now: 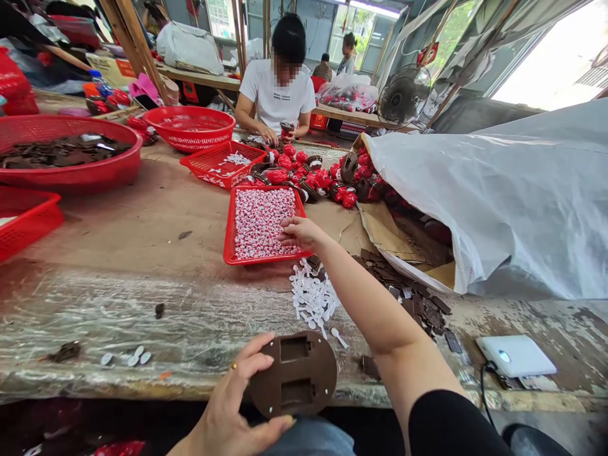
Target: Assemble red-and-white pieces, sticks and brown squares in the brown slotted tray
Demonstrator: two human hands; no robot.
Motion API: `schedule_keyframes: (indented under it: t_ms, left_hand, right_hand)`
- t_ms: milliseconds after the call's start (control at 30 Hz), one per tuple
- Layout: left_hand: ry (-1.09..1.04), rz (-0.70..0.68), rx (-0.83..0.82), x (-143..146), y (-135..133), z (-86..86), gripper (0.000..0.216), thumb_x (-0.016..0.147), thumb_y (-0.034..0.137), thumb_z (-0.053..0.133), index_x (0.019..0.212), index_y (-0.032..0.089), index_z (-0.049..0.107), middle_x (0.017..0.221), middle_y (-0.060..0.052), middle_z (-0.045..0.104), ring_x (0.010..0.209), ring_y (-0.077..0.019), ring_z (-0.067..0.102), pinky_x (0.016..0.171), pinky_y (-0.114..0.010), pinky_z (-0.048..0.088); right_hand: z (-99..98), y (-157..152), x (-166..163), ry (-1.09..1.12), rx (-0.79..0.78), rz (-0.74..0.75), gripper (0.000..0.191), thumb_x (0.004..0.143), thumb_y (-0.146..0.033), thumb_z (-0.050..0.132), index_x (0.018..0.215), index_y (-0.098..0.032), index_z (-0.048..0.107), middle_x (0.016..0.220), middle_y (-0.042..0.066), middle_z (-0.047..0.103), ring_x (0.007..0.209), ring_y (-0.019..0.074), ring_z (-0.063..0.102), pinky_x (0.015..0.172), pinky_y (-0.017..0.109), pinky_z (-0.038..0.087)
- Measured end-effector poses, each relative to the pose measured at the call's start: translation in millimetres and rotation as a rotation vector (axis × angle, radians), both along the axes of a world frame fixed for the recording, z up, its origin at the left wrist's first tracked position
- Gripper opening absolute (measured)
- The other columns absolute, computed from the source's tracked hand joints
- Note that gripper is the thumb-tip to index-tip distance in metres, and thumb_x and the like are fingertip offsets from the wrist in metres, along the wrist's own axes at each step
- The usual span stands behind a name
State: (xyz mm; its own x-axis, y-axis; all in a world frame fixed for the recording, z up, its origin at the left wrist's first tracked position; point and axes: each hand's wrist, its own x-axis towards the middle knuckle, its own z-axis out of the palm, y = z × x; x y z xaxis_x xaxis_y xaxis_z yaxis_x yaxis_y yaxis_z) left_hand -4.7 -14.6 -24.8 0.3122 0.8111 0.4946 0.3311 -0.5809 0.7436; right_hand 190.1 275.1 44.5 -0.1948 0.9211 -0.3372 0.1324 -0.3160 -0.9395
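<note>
My left hand (237, 396) grips a brown oval plastic base (294, 370) by its left side, near the table's front edge. Two rectangular recesses and small white dots show on the base's face. My right hand (298, 233) reaches over a red tray (228, 244) full of small white-and-red beads (261, 218). Its fingers are bent down at the beads; whether a bead is between them is hidden. Below the tray lies a pile of small white spoon-shaped plastic parts (313, 294).
Brown flat pieces (422, 307) lie beside a large white sack (498, 202) spilling red-and-brown figures (308, 174). A white power bank (517, 354) with a cable sits at right. Red baskets (190, 126) stand at left. Across the table a person (278, 88) handles parts.
</note>
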Motion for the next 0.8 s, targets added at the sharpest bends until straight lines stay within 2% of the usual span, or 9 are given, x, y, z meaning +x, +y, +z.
schedule_keyframes:
  t_ms: [133,233,333,400,467,600,700,800]
  left_hand:
    - [0.018,0.001,-0.001,2,1,-2.3,0.058,0.081,0.030,0.077,0.131,0.021,0.050,0.148,-0.023,0.054,0.135,-0.0328,0.059,0.106,-0.044,0.056]
    - [0.078,-0.018,-0.035,-1,2,4.9,0.061,0.079,0.026,0.080,0.132,0.023,0.048,0.149,-0.021,0.054,0.135,-0.0320,0.059,0.106,-0.043,0.056]
    - [0.097,-0.022,-0.036,-3,1,7.9,0.060,0.080,0.026,0.080,0.131,0.023,0.049,0.150,-0.020,0.054,0.135,-0.0308,0.060,0.106,-0.042,0.056]
    - [0.067,-0.004,-0.006,-3,1,3.2,0.055,0.082,0.030,0.077,0.130,0.022,0.051,0.149,-0.021,0.055,0.134,-0.0309,0.061,0.105,-0.041,0.056]
    - [0.031,0.012,0.030,-1,1,-5.0,0.053,0.084,0.034,0.075,0.130,0.021,0.052,0.148,-0.022,0.055,0.132,-0.0317,0.062,0.103,-0.042,0.058]
    - [0.033,0.026,0.003,0,1,-15.5,0.054,0.081,0.034,0.076,0.129,0.022,0.053,0.149,-0.022,0.054,0.130,-0.0333,0.063,0.103,-0.045,0.057]
    - [0.031,0.016,0.022,-1,2,-10.8,0.054,0.080,0.032,0.077,0.128,0.022,0.054,0.148,-0.022,0.054,0.130,-0.0337,0.063,0.103,-0.045,0.057]
    - [0.071,-0.009,-0.003,-4,3,-2.3,0.055,0.080,0.028,0.078,0.128,0.024,0.053,0.149,-0.021,0.055,0.130,-0.0328,0.063,0.103,-0.044,0.057]
  right_hand:
    - [11.2,-11,17,0.361,-0.093,-0.097,0.016,0.098,-0.010,0.052,0.086,-0.018,0.049,0.068,-0.002,0.060,0.060,0.0097,0.065,0.067,0.025,0.062]
    - [11.9,-15,18,0.523,-0.157,-0.138,0.023,0.104,-0.021,0.049,0.082,-0.019,0.046,0.063,-0.004,0.056,0.050,0.0068,0.055,0.056,0.019,0.058]
    - [10.3,-18,14,0.612,-0.217,-0.149,0.023,0.104,-0.012,0.046,0.082,-0.018,0.047,0.060,-0.006,0.053,0.045,0.0056,0.047,0.049,0.014,0.052]
    - [10.8,-20,13,0.649,-0.246,-0.172,0.023,0.103,-0.007,0.042,0.084,-0.018,0.049,0.063,-0.003,0.056,0.050,0.0074,0.055,0.053,0.016,0.056]
    - [12.6,-23,12,0.677,-0.271,-0.194,0.022,0.104,-0.009,0.038,0.088,-0.017,0.050,0.070,0.001,0.062,0.061,0.0110,0.065,0.060,0.022,0.062]
    - [15.1,-28,14,0.724,-0.306,-0.208,0.033,0.111,-0.033,0.032,0.090,-0.017,0.051,0.081,0.008,0.065,0.076,0.0175,0.072,0.065,0.031,0.065]
    - [14.1,-29,14,0.767,-0.338,-0.222,0.041,0.110,-0.044,0.029,0.092,-0.016,0.053,0.085,0.010,0.065,0.080,0.0202,0.072,0.066,0.035,0.066]
    - [12.6,-29,14,0.773,-0.349,-0.229,0.042,0.110,-0.044,0.031,0.095,-0.014,0.056,0.086,0.011,0.065,0.080,0.0206,0.073,0.067,0.035,0.065]
